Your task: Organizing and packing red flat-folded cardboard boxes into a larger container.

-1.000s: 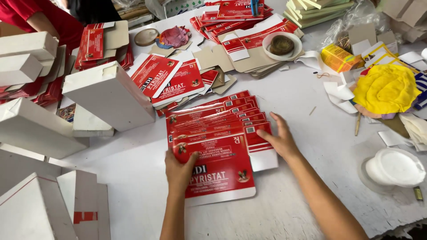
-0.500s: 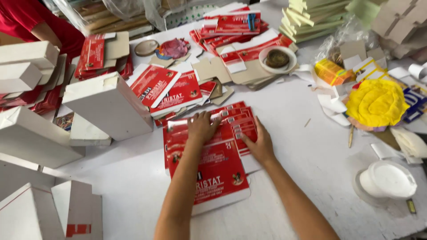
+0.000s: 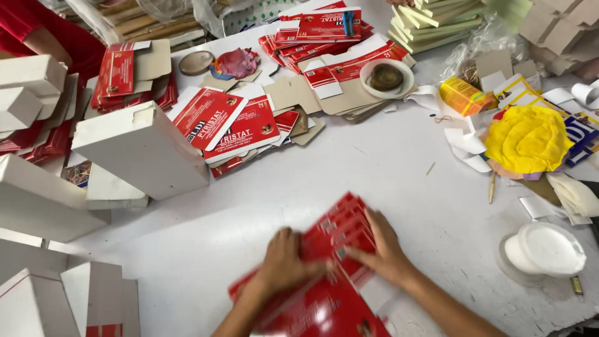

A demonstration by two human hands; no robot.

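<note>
Fanned stack of flat red printed cartons, pressed under both hands on the white table.

Item: stack of red cartons (image 3: 331, 249), unfolded card blanks, overlapped like shingles, lying at the near edge of the white table (image 3: 399, 181), partly blurred. Left hand (image 3: 284, 265) lies flat on the stack's near left part, fingers spread and pressing, not clenched; right hand (image 3: 384, 249) rests on the far right part, fingers splayed over the fanned edges. Handling, as judged: light, thin, stiff enough to hold shape yet bendable; the glossy faces are likely to slide over one another, so the stack should be squared and pinched at the edges or held by flat palm pressure. Nearby: white box (image 3: 143, 150), more red cartons (image 3: 231, 125), yellow cloth (image 3: 527, 137), white lidded tub (image 3: 543, 249).
</note>
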